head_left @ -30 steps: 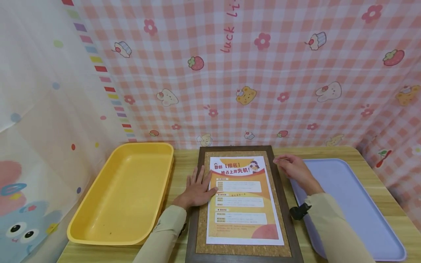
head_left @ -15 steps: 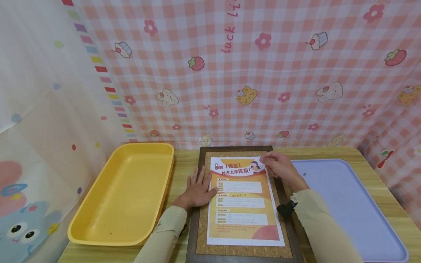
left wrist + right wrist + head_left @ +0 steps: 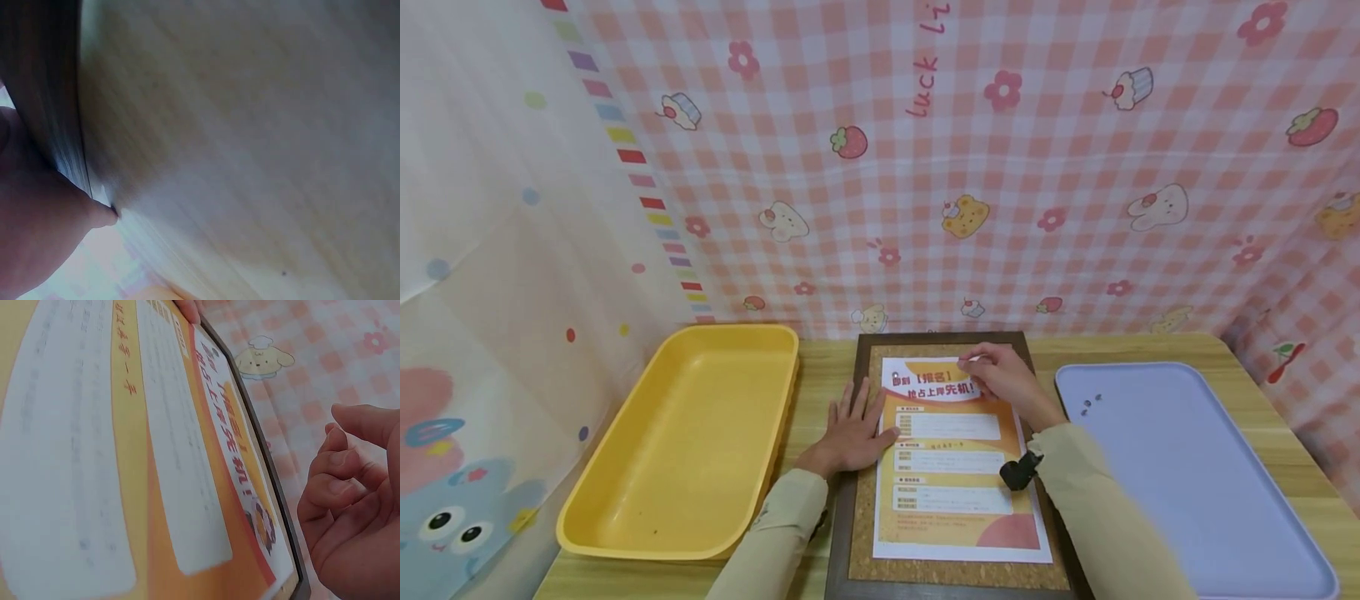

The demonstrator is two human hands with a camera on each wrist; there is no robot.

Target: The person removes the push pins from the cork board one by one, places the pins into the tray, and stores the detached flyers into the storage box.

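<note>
My left hand [image 3: 847,433] lies flat with fingers spread over the left frame of a cork board [image 3: 962,571], its thumb on a printed orange-and-white poster [image 3: 936,458]. In the head view my right hand [image 3: 1003,383] is over the poster's heading, thumb and forefinger brought together. The right wrist view shows its other fingers curled in; a tiny pin-like thing at the fingertips [image 3: 332,428] is too small to make out. A small grey round pin head [image 3: 215,353] shows near the poster's upper left corner.
Left of the board stands a deep yellow tray [image 3: 568,508]. A shallow lilac tray [image 3: 1195,492] lies to the right, with a few tiny shiny bits [image 3: 1087,403] near its upper left corner. A pink checked cloth [image 3: 917,183] hangs behind the wooden table [image 3: 1127,343].
My right hand has moved left from beside the lilac tray, across the board's right frame, to above the poster's heading. The left hand has stayed in place.
</note>
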